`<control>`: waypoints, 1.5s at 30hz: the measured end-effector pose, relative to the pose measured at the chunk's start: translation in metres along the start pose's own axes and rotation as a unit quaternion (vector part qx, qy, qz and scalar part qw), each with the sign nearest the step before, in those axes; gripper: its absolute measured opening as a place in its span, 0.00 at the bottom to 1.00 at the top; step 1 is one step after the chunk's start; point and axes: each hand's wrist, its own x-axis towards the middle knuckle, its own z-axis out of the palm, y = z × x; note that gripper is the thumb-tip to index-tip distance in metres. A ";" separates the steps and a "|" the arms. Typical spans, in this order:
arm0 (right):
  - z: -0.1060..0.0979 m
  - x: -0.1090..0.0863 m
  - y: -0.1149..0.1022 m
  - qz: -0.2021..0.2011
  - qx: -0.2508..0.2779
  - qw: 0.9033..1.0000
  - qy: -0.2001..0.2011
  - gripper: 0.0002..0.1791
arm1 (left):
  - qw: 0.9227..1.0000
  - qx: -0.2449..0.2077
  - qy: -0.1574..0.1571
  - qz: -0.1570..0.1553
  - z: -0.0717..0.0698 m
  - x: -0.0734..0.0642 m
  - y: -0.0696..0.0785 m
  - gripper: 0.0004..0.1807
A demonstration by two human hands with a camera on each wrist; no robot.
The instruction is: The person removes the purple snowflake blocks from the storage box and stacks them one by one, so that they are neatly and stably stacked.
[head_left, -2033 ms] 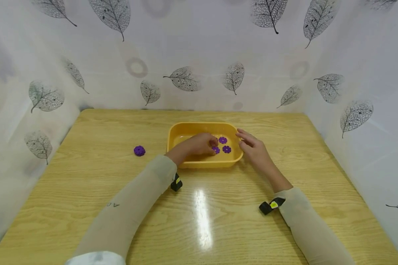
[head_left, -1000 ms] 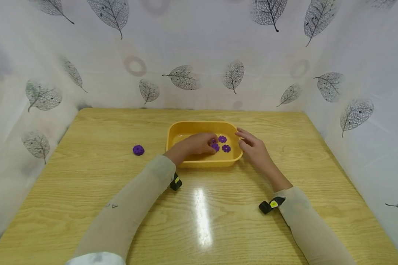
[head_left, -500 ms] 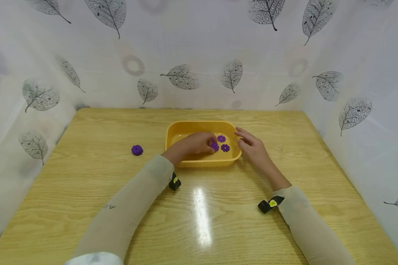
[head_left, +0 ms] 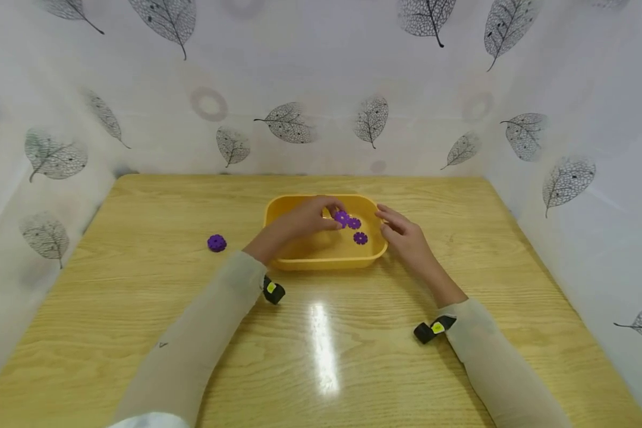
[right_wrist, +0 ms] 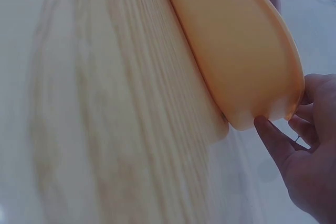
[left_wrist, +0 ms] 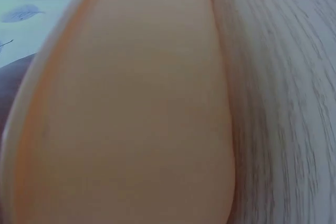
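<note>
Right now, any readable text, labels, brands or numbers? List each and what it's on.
Nothing legible.
Dark mark on the left sleeve: too small to read.
Yellow patch on the left wrist's black unit: too small to tell if it bears text.
Yellow patch on the right wrist's black unit: same.
Yellow tub, purple pieces: no lettering visible.

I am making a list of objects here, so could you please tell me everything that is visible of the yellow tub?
The yellow tub is open-topped, a long rectangle with rounded corners, smooth walls and a rim; it looks like plastic. It stands upright on the wooden table, nearer the far edge. Purple flower-shaped pieces lie towards its right end, where the right hand touches it. The left hand reaches over it; whether they touch is unclear.
</note>
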 end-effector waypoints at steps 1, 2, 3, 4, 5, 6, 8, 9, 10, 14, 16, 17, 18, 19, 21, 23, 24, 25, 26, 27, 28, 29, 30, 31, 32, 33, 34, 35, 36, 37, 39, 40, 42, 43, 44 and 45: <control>0.000 0.000 0.000 0.001 0.000 1.000 -0.001 0.23 | 1.000 -0.002 0.009 -0.001 -0.003 -0.003 0.000 0.17; 0.000 0.000 0.000 0.002 -0.001 1.000 -0.002 0.23 | 1.000 -0.004 0.017 0.000 -0.005 -0.006 0.000 0.17; 0.000 0.000 0.000 0.002 0.000 1.000 -0.002 0.23 | 1.000 -0.004 0.024 0.001 -0.007 -0.009 0.000 0.17; 0.000 0.000 -0.001 0.002 0.000 1.000 -0.002 0.23 | 1.000 -0.005 0.029 0.002 -0.009 -0.012 -0.001 0.17; 0.000 0.000 -0.001 0.002 0.000 1.000 -0.002 0.23 | 0.999 -0.003 0.033 0.003 -0.011 -0.016 -0.001 0.17; 0.000 0.001 -0.002 0.002 0.000 1.000 -0.002 0.23 | 0.999 -0.003 0.038 0.003 -0.013 -0.020 -0.001 0.17; 0.001 0.002 -0.003 0.004 -0.001 1.000 -0.004 0.23 | 0.999 0.003 0.047 0.003 -0.016 -0.028 -0.002 0.17; 0.001 0.002 -0.003 0.006 -0.001 1.000 -0.005 0.23 | 0.999 0.004 0.052 0.003 -0.017 -0.032 -0.003 0.17; 0.001 0.002 -0.004 0.009 0.000 1.000 -0.008 0.23 | 0.998 0.007 0.058 0.002 -0.019 -0.037 -0.004 0.17; 0.002 0.003 -0.008 0.017 -0.002 1.000 -0.015 0.23 | 0.997 0.015 0.081 -0.001 -0.023 -0.054 -0.007 0.18; 0.002 0.003 -0.008 0.017 -0.003 1.000 -0.014 0.23 | 0.995 0.020 0.096 -0.003 -0.025 -0.061 -0.009 0.18; 0.002 0.003 -0.008 0.017 -0.005 1.000 -0.012 0.23 | 0.994 0.020 0.103 -0.003 -0.027 -0.065 -0.010 0.18; 0.002 0.002 -0.008 0.016 -0.006 1.000 -0.011 0.23 | 0.994 0.019 0.112 -0.005 -0.028 -0.069 -0.011 0.18; 0.002 0.002 -0.007 0.015 -0.006 1.000 -0.010 0.23 | 0.992 0.018 0.121 -0.007 -0.029 -0.072 -0.013 0.18; 0.002 0.001 -0.007 0.011 -0.006 1.000 -0.007 0.23 | 0.991 0.009 0.135 -0.008 -0.032 -0.079 -0.014 0.19; 0.002 0.001 -0.006 0.007 -0.004 1.000 -0.006 0.23 | 0.989 0.000 0.145 -0.010 -0.036 -0.086 -0.016 0.20; 0.001 0.001 -0.005 0.005 -0.003 1.000 -0.006 0.22 | 0.989 -0.002 0.149 -0.012 -0.037 -0.089 -0.017 0.20; 0.001 0.000 -0.005 0.004 -0.002 1.000 -0.005 0.22 | 0.988 -0.003 0.152 -0.013 -0.039 -0.093 -0.018 0.21; 0.001 0.000 -0.004 0.004 -0.001 1.000 -0.005 0.23 | 0.988 -0.003 0.156 -0.014 -0.041 -0.096 -0.020 0.21; 0.001 0.000 -0.004 0.004 -0.001 1.000 -0.005 0.23 | 0.987 -0.001 0.160 -0.016 -0.043 -0.100 -0.022 0.22; 0.001 0.000 -0.004 0.005 0.000 1.000 -0.005 0.23 | 0.986 0.000 0.164 -0.019 -0.045 -0.103 -0.024 0.22; 0.001 0.000 -0.004 0.006 -0.001 1.000 -0.005 0.23 | 0.985 0.002 0.169 -0.021 -0.047 -0.106 -0.026 0.22; 0.001 0.000 -0.004 0.007 0.000 1.000 -0.005 0.23 | 0.985 0.002 0.172 -0.023 -0.049 -0.110 -0.029 0.22; 0.001 0.000 -0.005 0.008 0.001 1.000 -0.005 0.23 | 0.984 0.003 0.177 -0.028 -0.051 -0.114 -0.032 0.22; 0.001 0.000 -0.005 0.009 0.001 1.000 -0.004 0.22 | 0.983 0.004 0.181 -0.033 -0.053 -0.117 -0.035 0.21; 0.002 0.000 -0.005 0.010 0.002 1.000 -0.003 0.22 | 0.982 0.004 0.185 -0.039 -0.054 -0.121 -0.038 0.21; 0.002 0.000 -0.005 0.010 0.002 1.000 -0.003 0.22 | 0.981 0.007 0.186 -0.046 -0.056 -0.125 -0.041 0.21; 0.002 0.001 -0.004 0.009 0.001 1.000 -0.003 0.22 | 0.981 0.007 0.187 -0.053 -0.058 -0.128 -0.044 0.22; 0.002 0.001 -0.004 0.010 0.002 1.000 -0.002 0.22 | 0.981 0.011 0.186 -0.062 -0.060 -0.132 -0.047 0.22; 0.002 0.001 -0.004 0.011 0.001 1.000 -0.002 0.22 | 0.980 0.016 0.185 -0.071 -0.062 -0.137 -0.050 0.22; 0.002 0.001 -0.003 0.012 0.000 1.000 0.000 0.22 | 0.980 0.020 0.178 -0.085 -0.066 -0.145 -0.057 0.24; 0.001 0.000 -0.003 0.013 -0.001 1.000 0.001 0.22 | 0.980 0.020 0.175 -0.092 -0.067 -0.149 -0.060 0.24; 0.001 0.000 -0.003 0.014 -0.003 1.000 0.003 0.22 | 0.980 0.025 0.169 -0.106 -0.070 -0.158 -0.068 0.25; 0.001 0.000 -0.003 0.013 -0.004 1.000 0.004 0.22 | 0.979 0.026 0.167 -0.114 -0.071 -0.162 -0.071 0.25; 0.001 0.000 -0.003 0.012 -0.004 1.000 0.004 0.22 | 0.978 0.026 0.167 -0.122 -0.072 -0.166 -0.074 0.26; 0.001 0.000 -0.002 0.012 -0.005 1.000 0.004 0.22 | 0.977 0.028 0.168 -0.131 -0.073 -0.169 -0.077 0.26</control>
